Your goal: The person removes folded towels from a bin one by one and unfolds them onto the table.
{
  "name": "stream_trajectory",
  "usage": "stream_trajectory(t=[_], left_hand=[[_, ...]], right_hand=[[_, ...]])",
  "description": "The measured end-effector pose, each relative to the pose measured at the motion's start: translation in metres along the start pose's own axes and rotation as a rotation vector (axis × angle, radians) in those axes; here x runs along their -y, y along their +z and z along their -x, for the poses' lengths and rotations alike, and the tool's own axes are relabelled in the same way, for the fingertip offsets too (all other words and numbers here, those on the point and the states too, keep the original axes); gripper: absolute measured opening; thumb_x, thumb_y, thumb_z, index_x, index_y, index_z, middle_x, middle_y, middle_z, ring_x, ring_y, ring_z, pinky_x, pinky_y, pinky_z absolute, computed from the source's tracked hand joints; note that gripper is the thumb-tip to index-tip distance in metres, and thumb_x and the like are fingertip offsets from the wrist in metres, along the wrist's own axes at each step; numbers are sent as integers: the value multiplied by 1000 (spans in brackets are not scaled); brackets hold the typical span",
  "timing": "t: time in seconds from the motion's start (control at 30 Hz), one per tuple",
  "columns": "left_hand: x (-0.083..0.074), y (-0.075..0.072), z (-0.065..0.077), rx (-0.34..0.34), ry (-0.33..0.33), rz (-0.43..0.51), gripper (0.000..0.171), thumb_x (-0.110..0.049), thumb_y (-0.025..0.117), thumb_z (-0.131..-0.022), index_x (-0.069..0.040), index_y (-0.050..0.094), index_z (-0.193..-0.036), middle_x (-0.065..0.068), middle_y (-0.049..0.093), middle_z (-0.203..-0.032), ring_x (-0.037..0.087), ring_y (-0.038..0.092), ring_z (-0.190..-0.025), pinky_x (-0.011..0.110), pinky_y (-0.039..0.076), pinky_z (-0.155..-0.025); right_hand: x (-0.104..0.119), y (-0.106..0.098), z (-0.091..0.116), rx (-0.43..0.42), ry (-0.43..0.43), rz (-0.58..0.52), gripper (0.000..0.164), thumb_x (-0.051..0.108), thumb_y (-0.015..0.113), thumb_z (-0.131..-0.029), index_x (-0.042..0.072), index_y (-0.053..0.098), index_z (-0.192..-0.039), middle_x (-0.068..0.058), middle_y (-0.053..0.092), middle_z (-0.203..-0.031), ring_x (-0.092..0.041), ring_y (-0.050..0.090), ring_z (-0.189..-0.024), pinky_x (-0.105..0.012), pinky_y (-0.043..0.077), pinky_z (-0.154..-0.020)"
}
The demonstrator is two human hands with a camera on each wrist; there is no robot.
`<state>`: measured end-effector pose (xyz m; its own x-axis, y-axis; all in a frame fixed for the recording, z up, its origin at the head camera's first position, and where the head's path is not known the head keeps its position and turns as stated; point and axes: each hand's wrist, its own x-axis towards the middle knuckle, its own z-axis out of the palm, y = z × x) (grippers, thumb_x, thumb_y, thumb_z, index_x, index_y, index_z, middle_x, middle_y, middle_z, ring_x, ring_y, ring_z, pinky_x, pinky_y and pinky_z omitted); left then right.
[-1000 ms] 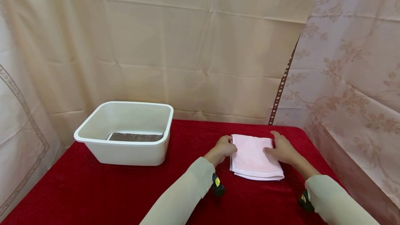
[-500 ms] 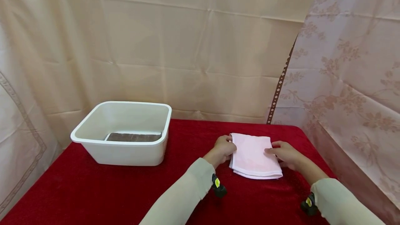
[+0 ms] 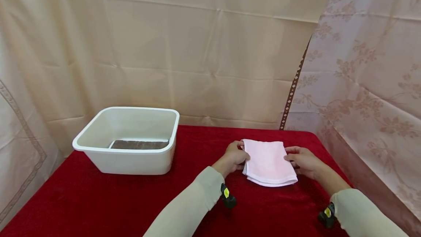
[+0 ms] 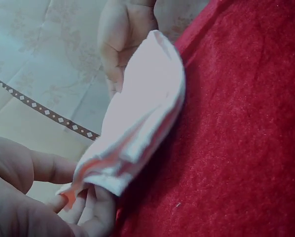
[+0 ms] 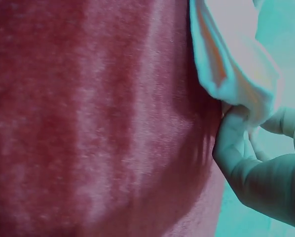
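A folded pink towel [image 3: 268,164] lies between the two hands at the right of the table. My left hand [image 3: 234,158] grips its left edge, thumb on top and fingers tucked beneath. On the opposite edge, my right hand [image 3: 304,162] pinches the towel, also with the thumb above. From the left wrist, the towel [image 4: 145,98] shows its layered folds, and the fingertips [image 4: 100,207] slip under the near edge. In the right wrist view the towel's [image 5: 241,64] side bulges above the curled fingers [image 5: 231,133].
A white plastic basin [image 3: 131,162] stands at the left on the red cloth-covered table [image 3: 131,204]. Something dark brown and flat [image 3: 139,145] lies inside it. Beige curtain [image 3: 184,46] hangs behind the table, and a floral curtain [image 3: 371,83] hangs along the right side.
The right hand's fingers have gone from spread over the towel's right edge to tucked beneath it, gripping it. The left hand keeps its grip. The towel's front edge has curved slightly.
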<state>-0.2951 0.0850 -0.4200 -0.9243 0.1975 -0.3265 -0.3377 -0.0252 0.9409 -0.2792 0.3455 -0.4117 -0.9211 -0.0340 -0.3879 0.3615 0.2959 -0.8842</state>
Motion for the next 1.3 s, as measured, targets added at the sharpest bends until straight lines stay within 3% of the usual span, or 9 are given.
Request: stream_trajectory(t=[0.17, 0.43, 0.57, 0.7, 0.87, 1.07, 1.13, 1.3], left_hand=[[-2, 0, 4, 15, 42, 26, 60, 18, 60, -82, -3, 48, -137, 10, 58, -104, 22, 62, -78, 42, 60, -70], [-3, -6, 22, -26, 79, 38, 73, 19, 62, -80, -4, 35, -144, 12, 57, -109, 24, 65, -75, 43, 61, -64], [5, -11, 27, -56, 68, -1, 72, 19, 62, -79, -1, 34, -142, 13, 55, -107, 24, 66, -74, 42, 61, -63], [14, -17, 28, -130, 40, -70, 67, 20, 61, -75, -1, 38, -135, 15, 53, -100, 25, 68, -67, 41, 61, -56], [7, -31, 17, -164, 31, -131, 74, 16, 63, -78, -1, 36, -144, 17, 54, -106, 23, 67, -68, 38, 61, -56], [0, -50, -8, -68, 17, -183, 63, 1, 67, -90, 3, 39, -147, 15, 59, -100, 19, 65, -77, 38, 63, -68], [-1, -55, -15, -23, 13, -159, 55, -1, 67, -91, 5, 45, -142, 14, 61, -93, 19, 64, -76, 38, 63, -71], [-2, -60, -26, 19, 5, -154, 17, -5, 68, -93, 3, 63, -107, 9, 61, -79, 16, 63, -68, 34, 62, -72]], right_hand=[[8, -3, -5, -28, -68, 40, 56, 6, 53, -102, -9, 29, -150, -3, 64, -84, -15, 65, -74, -35, 59, -67], [16, 1, -16, -15, -164, 152, 49, 10, 56, -102, -8, 42, -146, -14, 64, -110, -20, 66, -84, -35, 58, -71], [11, 9, -22, 11, -144, 180, 46, 9, 57, -102, -7, 45, -143, -15, 63, -111, -21, 65, -85, -36, 58, -71], [4, 15, -24, 20, -125, 227, 44, 9, 58, -102, -7, 47, -141, -17, 62, -112, -21, 64, -86, -36, 57, -72], [3, 13, -16, 56, -88, 200, 49, 11, 59, -101, -10, 42, -142, -17, 64, -109, -22, 67, -85, -39, 60, -72], [1, 5, -1, 151, -8, 187, 53, 13, 59, -101, -10, 40, -144, -14, 67, -106, -24, 69, -88, -44, 60, -78], [-2, 2, 3, 179, 2, 178, 51, 13, 60, -101, -9, 42, -143, -14, 67, -103, -24, 68, -87, -45, 61, -78], [-7, -2, 9, 249, 22, 126, 44, 15, 64, -99, -6, 48, -134, -11, 65, -97, -22, 66, -84, -43, 61, -78]])
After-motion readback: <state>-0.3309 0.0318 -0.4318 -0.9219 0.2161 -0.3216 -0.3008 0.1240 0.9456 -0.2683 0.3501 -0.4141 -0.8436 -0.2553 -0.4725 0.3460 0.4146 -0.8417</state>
